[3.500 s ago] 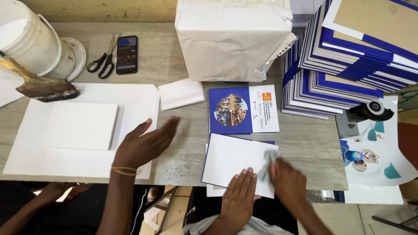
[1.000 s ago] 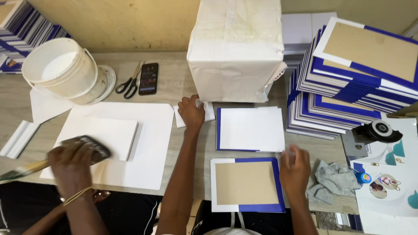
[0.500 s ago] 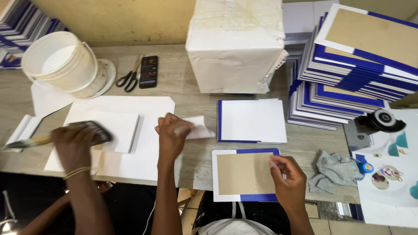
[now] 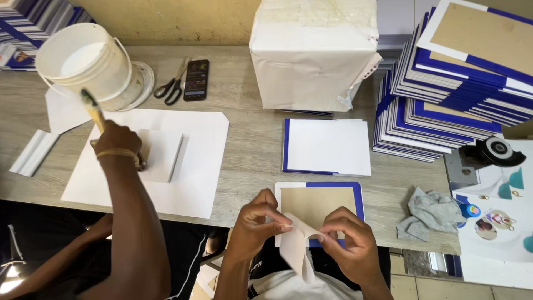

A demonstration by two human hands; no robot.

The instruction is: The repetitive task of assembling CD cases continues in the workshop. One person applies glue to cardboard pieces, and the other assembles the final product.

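Drooping white sheet [image 4: 297, 250], long axis vertical, pinched by left hand [image 4: 256, 222], right hand [image 4: 348, 236].

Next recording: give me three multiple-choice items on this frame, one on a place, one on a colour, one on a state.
1. Where are the scissors?
A. beside the phone
B. on the grey rag
C. inside the bucket

2. What colour borders the brown board?
A. red
B. blue
C. green

3. How is the white paper strip held?
A. by both hands
B. by one hand
C. lying free

Answers: 1 A, they lie just left of the phone. 2 B, blue shows along its top and right edges. 3 A, the left hand and right hand both pinch it.
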